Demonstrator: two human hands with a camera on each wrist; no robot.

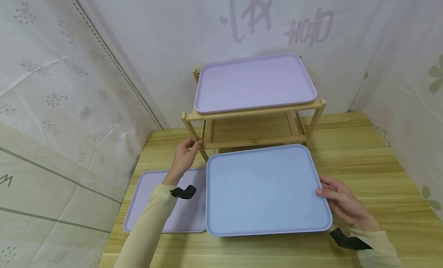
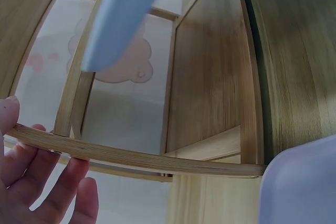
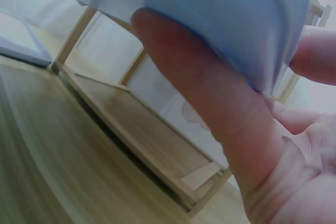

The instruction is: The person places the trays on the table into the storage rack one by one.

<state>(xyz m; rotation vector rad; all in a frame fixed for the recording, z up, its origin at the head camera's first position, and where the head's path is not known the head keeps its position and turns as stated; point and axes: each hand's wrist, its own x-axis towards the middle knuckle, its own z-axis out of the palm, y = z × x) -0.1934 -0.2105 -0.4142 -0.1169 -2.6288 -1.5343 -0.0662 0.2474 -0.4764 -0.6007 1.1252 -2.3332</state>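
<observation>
At the left a lilac tray (image 1: 190,212) lies flat on the tabletop (image 1: 363,164), and above it the left hand (image 1: 183,158) grips the near left post of the wooden rack (image 1: 254,129), which bears a second lilac tray (image 1: 255,83) on top. The blue tray (image 1: 266,191) hangs raised before the rack, left of the right hand (image 1: 342,200) – the nearer one, pinching its short right edge – with its long axis running left to right. Counted: two lilac trays, one blue, one rack
</observation>
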